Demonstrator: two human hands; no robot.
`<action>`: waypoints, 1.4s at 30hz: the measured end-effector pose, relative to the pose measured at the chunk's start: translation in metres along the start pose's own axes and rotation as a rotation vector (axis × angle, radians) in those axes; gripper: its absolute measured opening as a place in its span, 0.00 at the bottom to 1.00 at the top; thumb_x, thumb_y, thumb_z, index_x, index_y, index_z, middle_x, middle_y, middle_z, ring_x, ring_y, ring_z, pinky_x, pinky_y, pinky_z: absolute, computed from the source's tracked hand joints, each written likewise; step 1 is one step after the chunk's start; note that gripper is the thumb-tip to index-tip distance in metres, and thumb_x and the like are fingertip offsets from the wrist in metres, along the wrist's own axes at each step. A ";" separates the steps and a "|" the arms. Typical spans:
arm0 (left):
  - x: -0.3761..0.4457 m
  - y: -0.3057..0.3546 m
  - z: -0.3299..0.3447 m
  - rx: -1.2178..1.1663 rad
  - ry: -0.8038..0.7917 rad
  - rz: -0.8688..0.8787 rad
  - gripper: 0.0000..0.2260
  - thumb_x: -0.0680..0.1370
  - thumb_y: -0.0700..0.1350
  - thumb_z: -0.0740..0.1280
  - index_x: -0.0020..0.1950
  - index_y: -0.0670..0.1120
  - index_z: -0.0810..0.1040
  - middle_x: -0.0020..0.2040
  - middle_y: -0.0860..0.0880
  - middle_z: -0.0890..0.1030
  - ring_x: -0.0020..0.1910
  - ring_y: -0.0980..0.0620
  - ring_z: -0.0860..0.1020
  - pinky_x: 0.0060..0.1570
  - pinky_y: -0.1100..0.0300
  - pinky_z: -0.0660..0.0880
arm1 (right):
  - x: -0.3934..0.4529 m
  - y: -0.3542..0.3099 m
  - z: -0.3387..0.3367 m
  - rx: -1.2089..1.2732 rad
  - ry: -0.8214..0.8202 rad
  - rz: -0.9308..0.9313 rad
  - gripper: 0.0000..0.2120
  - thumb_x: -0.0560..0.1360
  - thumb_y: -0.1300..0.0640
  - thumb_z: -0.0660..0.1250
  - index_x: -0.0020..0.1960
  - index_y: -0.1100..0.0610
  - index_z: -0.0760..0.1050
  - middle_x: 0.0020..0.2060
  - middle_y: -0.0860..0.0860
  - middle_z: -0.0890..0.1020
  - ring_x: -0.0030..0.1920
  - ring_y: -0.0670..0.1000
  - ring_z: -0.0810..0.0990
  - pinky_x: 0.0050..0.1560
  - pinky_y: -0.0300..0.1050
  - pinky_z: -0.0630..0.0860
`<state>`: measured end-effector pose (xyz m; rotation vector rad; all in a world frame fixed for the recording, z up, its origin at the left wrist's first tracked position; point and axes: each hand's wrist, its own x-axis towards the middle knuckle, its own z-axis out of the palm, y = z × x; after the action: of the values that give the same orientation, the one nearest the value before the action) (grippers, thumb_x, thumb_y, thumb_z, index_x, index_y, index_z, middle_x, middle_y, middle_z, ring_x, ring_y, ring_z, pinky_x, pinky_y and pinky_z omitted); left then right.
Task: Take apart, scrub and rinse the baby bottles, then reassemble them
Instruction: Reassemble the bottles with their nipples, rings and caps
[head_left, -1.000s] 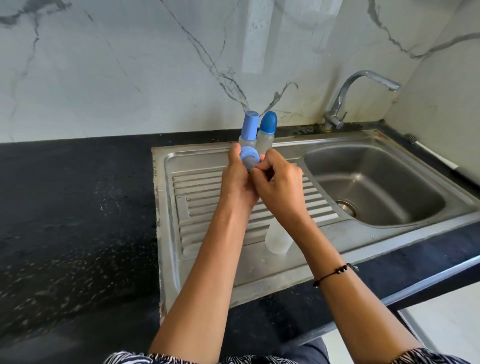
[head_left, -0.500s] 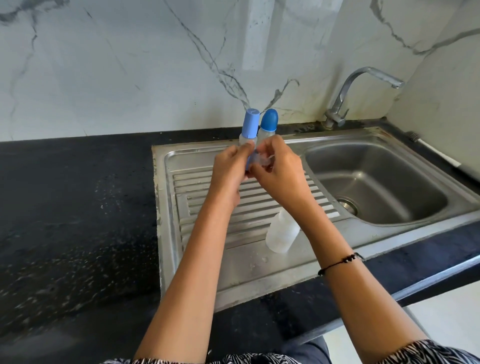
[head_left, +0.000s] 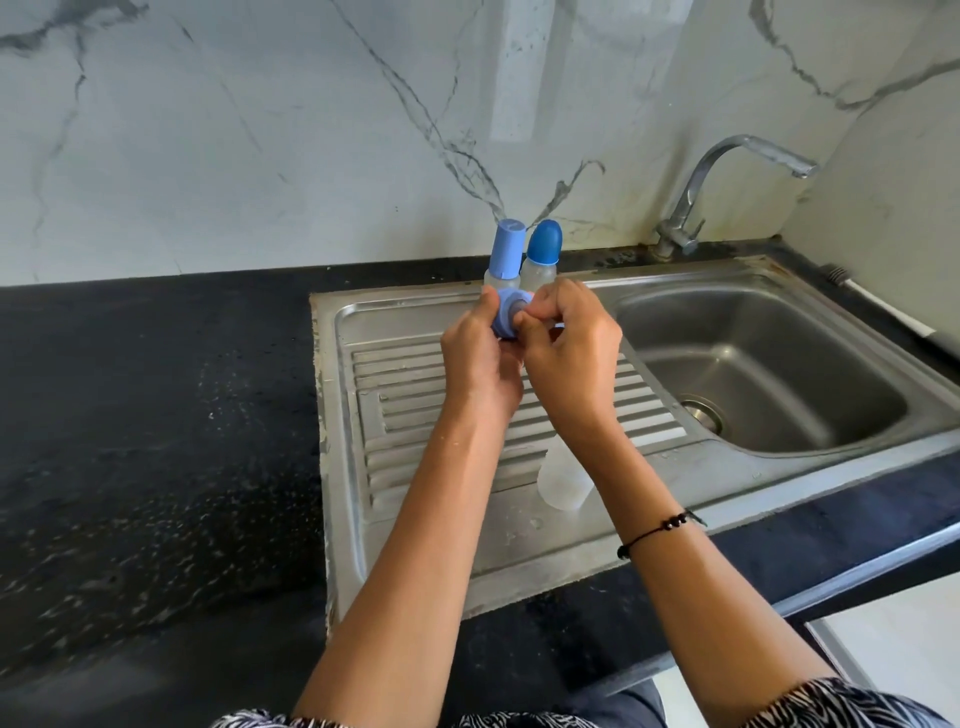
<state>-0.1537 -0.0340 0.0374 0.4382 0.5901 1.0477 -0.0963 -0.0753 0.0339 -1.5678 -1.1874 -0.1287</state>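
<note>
A pale blue plastic screw collar (head_left: 508, 316) is held above the ribbed steel draining board (head_left: 405, 415), the left hand (head_left: 480, 358) curled round its rim while the right hand (head_left: 569, 353) pinches at its centre, probably on the teat. The frosted bottle body (head_left: 563, 486) lies under the right wrist, and two blue-capped bottles (head_left: 524, 260) stand just behind. If the wet collar slips from the fingers, it could knock those over.

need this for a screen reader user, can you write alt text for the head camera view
Over a steel sink's drainboard, a left hand holds a blue bottle collar while the right hand's fingers pinch at its centre. Two blue-capped baby bottles stand behind, and an uncapped clear bottle rests below the right wrist.
</note>
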 end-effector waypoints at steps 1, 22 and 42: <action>0.000 -0.001 -0.001 0.006 0.003 0.006 0.10 0.81 0.43 0.60 0.47 0.37 0.77 0.37 0.43 0.79 0.36 0.50 0.79 0.38 0.59 0.78 | 0.000 0.000 0.000 0.004 -0.007 0.000 0.05 0.70 0.68 0.68 0.37 0.62 0.73 0.38 0.53 0.77 0.35 0.43 0.72 0.37 0.44 0.75; 0.000 0.004 -0.004 0.212 -0.010 0.095 0.09 0.81 0.38 0.59 0.47 0.39 0.77 0.45 0.41 0.79 0.45 0.48 0.79 0.52 0.54 0.77 | 0.011 -0.004 -0.014 0.005 -0.179 0.171 0.05 0.71 0.62 0.71 0.43 0.56 0.75 0.37 0.47 0.78 0.38 0.44 0.77 0.41 0.34 0.75; -0.014 -0.031 -0.019 1.057 -0.175 0.152 0.11 0.73 0.51 0.61 0.41 0.46 0.79 0.44 0.45 0.82 0.45 0.51 0.78 0.51 0.53 0.76 | -0.005 0.026 -0.085 -0.303 -0.469 0.156 0.12 0.70 0.52 0.72 0.47 0.59 0.77 0.35 0.47 0.76 0.34 0.44 0.71 0.32 0.29 0.65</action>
<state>-0.1505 -0.0594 0.0077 1.4990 0.9389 0.7546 -0.0385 -0.1427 0.0456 -2.0228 -1.4469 0.1806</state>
